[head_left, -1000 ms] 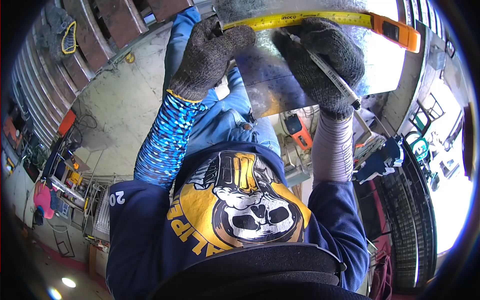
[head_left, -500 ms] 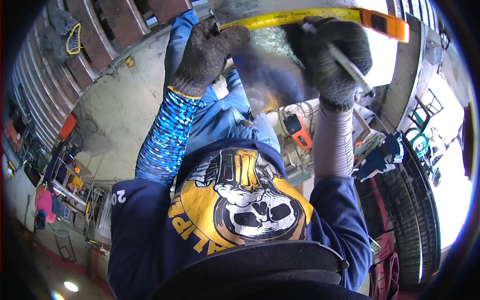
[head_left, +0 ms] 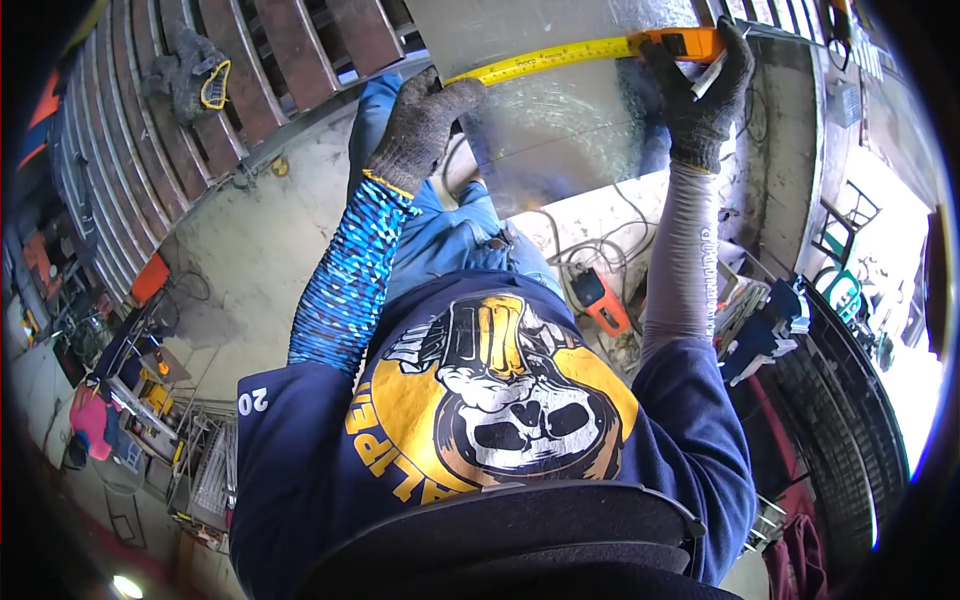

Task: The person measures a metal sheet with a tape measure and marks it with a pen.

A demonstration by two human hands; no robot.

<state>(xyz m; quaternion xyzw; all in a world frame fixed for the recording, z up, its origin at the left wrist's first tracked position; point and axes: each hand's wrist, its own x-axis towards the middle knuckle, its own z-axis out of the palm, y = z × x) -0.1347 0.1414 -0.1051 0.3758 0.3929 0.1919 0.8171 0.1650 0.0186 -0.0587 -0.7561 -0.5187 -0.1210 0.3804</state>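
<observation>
A shiny metal sheet (head_left: 555, 120) lies in front of me, with a thin line visible across it. The yellow blade of a tape measure (head_left: 560, 59) stretches over the sheet. My left hand (head_left: 412, 130), in a dark knit glove, pinches the blade's end at the sheet's left edge. At the other end, my gloved right hand (head_left: 700, 115) grips the orange case, thumb and fingers around it. A white marker (head_left: 710, 75) is also tucked in that hand, partly hidden by the fingers.
Brown metal slats (head_left: 225, 70) run along the upper left, with a spare glove (head_left: 190, 80) on them. An orange-and-black tool (head_left: 600, 300) and loose cables (head_left: 610, 240) lie on the floor below the sheet. Racks of tools (head_left: 150, 400) stand at left.
My right hand has moved up from over the sheet to the tape case and now grips it. The marker has gone up with it. My left hand stays at the blade's end.
</observation>
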